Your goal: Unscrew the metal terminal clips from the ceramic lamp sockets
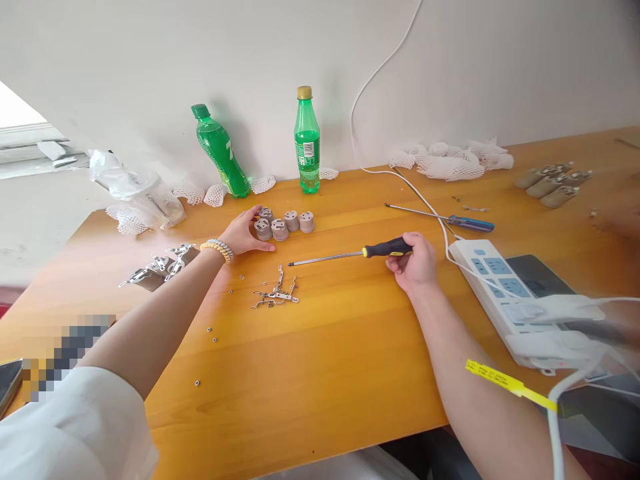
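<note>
My left hand (245, 233) reaches to a cluster of small grey-brown cylindrical pieces (279, 230) with holes in their tops. Thumb and fingers are spread at the cluster's left side; the fingertips are partly hidden, and I see no piece lifted. My right hand (414, 265) is closed round the black and yellow handle of a screwdriver (327, 259), whose shaft points left above the table. Below its tip lies a small pile of thin bent metal strips (277, 293). Several tiny screws or nuts (209, 329) are scattered left of the pile.
Two green bottles (309, 150) stand by the wall. A blue-handled screwdriver (470, 223) lies behind my right hand, near a white power strip (493, 283) with cables. More cylinders (560, 183) are at the far right; metal-fitted parts (157, 267) lie behind my left forearm.
</note>
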Tool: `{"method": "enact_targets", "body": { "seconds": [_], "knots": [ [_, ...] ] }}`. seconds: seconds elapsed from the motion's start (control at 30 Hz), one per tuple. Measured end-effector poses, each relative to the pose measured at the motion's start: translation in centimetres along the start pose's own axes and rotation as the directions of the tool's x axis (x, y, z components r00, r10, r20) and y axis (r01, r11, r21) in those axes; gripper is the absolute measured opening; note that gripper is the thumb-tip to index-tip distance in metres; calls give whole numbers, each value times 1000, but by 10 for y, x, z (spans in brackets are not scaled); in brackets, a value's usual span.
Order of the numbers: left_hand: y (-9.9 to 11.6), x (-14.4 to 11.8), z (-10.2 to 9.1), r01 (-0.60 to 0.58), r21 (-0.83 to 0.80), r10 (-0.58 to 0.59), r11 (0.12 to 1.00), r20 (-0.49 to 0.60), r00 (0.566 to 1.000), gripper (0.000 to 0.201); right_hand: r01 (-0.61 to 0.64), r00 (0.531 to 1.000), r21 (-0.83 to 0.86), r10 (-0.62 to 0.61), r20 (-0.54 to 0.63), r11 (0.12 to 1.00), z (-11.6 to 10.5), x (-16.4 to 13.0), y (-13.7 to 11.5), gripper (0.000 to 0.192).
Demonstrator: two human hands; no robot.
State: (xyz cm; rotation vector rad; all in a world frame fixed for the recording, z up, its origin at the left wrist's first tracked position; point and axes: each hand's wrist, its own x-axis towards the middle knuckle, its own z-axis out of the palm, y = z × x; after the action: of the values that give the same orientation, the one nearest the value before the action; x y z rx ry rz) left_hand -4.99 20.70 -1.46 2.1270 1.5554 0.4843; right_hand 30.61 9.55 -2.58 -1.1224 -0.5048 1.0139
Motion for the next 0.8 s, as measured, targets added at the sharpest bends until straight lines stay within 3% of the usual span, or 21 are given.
{"method": "enact_targets", "body": {
  "seconds": [0.2, 0.37, 0.47, 0.6, 0.7, 0.8],
  "knots": [
    [9, -2, 11, 87, -43, -91, 995, -106, 990, 112, 12, 1000, -7, -12, 20, 1000, 0, 1, 1, 20],
    [5, 18, 11, 33, -176, -24, 984, 52, 998, 109, 10, 999, -19, -10, 32, 1000, 1, 1, 0, 21],
    [7, 14, -1, 20, -175, -15, 984, 29, 999, 113, 9, 999, -21, -8, 36, 1000, 2, 0, -1, 21],
    [14, -26, -41, -52, -68, 38, 996, -194, 980, 97, 60, 995, 18, -61, 74, 998, 1, -2, -4, 19],
    [12, -75, -80, 32, -108, -76, 994, -428, 901, 75, 102, 985, 61, -110, 131, 993, 2, -5, -6, 17],
    [0, -126, -105, 247, -109, -261, 963, -606, 751, 49, 97, 985, 52, -103, 137, 994, 4, -7, -6, 15]
  ]
}}
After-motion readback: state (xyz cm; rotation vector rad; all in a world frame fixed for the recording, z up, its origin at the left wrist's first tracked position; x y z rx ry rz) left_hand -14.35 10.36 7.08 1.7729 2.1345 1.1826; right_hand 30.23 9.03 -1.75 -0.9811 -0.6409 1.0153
